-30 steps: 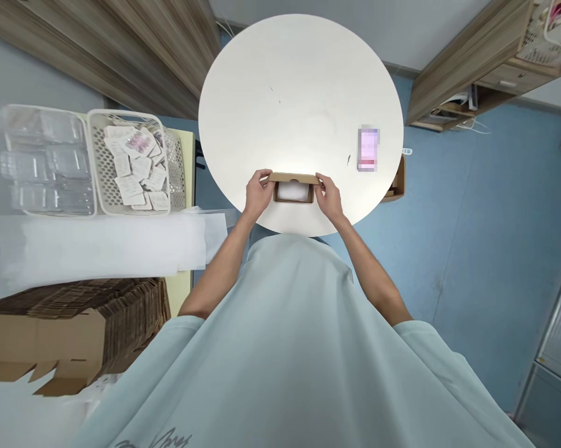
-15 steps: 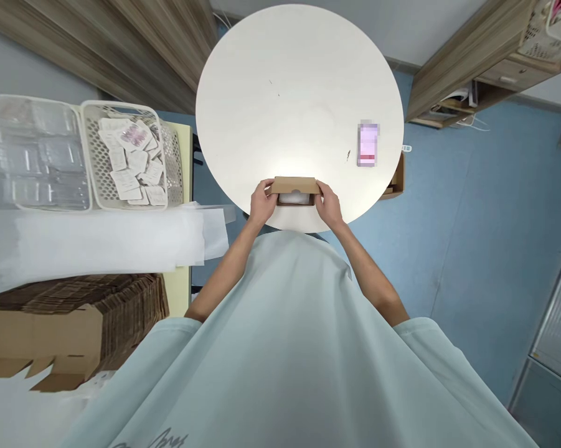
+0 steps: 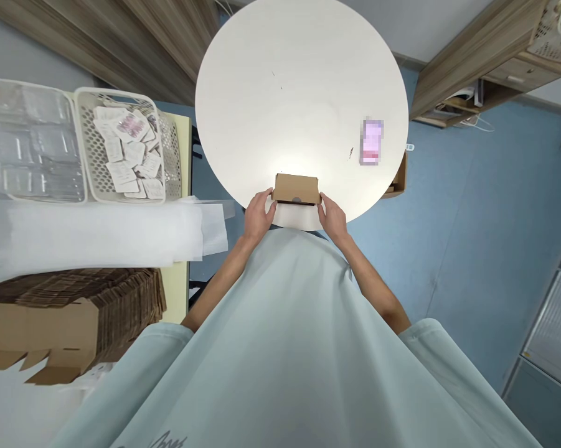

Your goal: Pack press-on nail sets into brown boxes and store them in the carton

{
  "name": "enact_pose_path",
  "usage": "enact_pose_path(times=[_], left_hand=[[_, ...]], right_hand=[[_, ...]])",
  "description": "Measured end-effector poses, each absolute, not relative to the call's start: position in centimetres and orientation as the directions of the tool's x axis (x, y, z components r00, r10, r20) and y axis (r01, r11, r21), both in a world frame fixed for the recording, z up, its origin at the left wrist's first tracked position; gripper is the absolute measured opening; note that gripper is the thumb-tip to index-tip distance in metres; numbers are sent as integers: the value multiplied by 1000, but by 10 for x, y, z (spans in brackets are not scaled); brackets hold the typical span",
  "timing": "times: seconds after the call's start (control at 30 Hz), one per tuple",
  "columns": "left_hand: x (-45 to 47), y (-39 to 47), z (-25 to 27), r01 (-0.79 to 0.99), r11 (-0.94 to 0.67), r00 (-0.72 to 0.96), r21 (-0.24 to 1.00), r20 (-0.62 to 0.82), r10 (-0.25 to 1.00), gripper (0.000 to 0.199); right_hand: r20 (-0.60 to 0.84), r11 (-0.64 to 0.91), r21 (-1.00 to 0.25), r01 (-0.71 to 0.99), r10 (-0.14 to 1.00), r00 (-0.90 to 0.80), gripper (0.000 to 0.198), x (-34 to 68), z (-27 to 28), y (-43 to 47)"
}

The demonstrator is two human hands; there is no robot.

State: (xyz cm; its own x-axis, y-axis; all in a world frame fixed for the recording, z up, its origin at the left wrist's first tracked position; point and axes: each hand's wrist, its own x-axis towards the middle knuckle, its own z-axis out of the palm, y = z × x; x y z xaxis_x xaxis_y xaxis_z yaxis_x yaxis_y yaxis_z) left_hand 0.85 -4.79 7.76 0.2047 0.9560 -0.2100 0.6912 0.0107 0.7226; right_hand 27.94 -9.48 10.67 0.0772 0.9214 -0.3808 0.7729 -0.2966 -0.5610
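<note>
The left grip [image 3: 258,218] and right grip [image 3: 334,219] touch the ends of the small cardboard box [image 3: 295,187] between them, whether pinching I cannot tell, so uneven pressure could crumple its lid [image 3: 284,198] or a hard push skid it across the desk [image 3: 303,81] beyond.

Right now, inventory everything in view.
Cardboard box: 1, brown, table's near edge
Round table: 1, white, upper centre
Blurred rectangle: 1, pinkish, table's right
Card-filled perforated plastic basket: 1, white, left
Plastic containers: several, clear, far left
Thin sheets: stack, white, left
Flattened cardboard: stack, brown, lower left
Rectangular table: 1, yellow, left
Open carton: 1, brown, right
Wood-grain cabinet: 1, grey-brown, upper right
Shirt: 1, aqua, lower centre
Left hand: 1, bare, box's left
Right hand: 1, bare, box's right
</note>
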Motion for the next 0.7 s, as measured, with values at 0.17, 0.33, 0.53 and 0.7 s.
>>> enact_pose_path(times=[0.17,0.33,0.53,0.7], left_hand=[[11,-46,80,741,23,230,671,-286,930,46],[11,-52,77,783,93,226,615,-420,879,46],[10,-58,66,812,169,202,559,-540,817,44],[7,-58,63,822,170,208,544,-564,799,64]], right_hand=[[-530,-348,-416,840,843,87,51,272,120,-85],[-625,-374,-340,863,775,89,42,266,120,-85],[-694,-401,-354,845,718,50,39,267,103,-96],[-703,-432,-375,820,709,53,51,272,95,-101]])
